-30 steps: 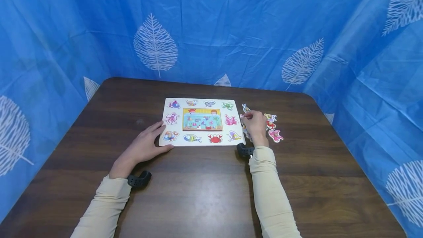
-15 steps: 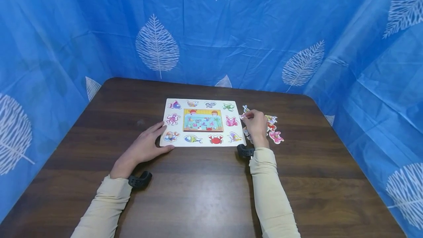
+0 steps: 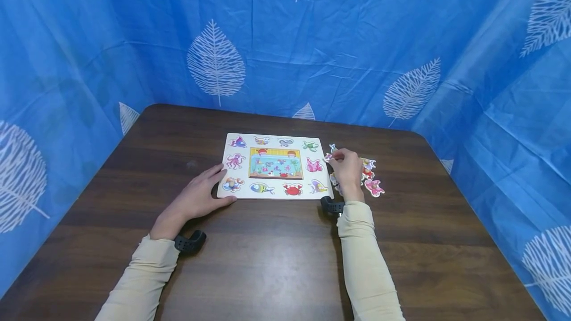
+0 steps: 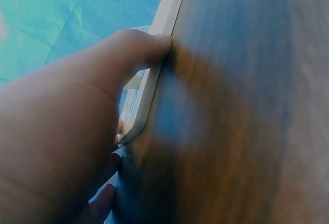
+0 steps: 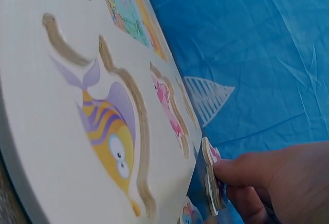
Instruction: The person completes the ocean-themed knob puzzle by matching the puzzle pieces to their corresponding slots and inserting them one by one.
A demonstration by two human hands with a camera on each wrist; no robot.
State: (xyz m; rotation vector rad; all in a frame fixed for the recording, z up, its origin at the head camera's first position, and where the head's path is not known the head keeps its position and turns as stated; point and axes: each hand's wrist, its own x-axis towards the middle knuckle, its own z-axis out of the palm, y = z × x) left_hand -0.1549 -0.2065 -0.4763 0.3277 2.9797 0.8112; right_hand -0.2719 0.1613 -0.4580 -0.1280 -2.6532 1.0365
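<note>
The white puzzle board (image 3: 276, 192) has recesses with sea-animal pictures around a central aquarium picture (image 3: 275, 164). My left hand (image 3: 196, 198) lies at its near left corner, thumb along the front edge and fingers by the left edge; in the left wrist view the thumb (image 4: 154, 47) touches the board's rim (image 4: 145, 98). Just off the right edge, my right hand (image 3: 349, 172) pinches a small piece with pink markings (image 3: 328, 157). The right wrist view shows this piece (image 5: 209, 175) tilted between thumb and fingers, above other pieces. My right hand partly covers the pile.
Right of my right hand lie a pink piece (image 3: 373, 187), a red piece (image 3: 368, 174) and a yellow and purple piece (image 3: 368, 163). Another piece (image 3: 333, 147) lies behind the hand. A blue curtain (image 3: 285, 83) hangs around the brown table (image 3: 267, 261).
The head view has shifted slightly. More of the pink-marked piece shows at my right fingertips, which have barely moved. My left hand stays at the board's corner.
</note>
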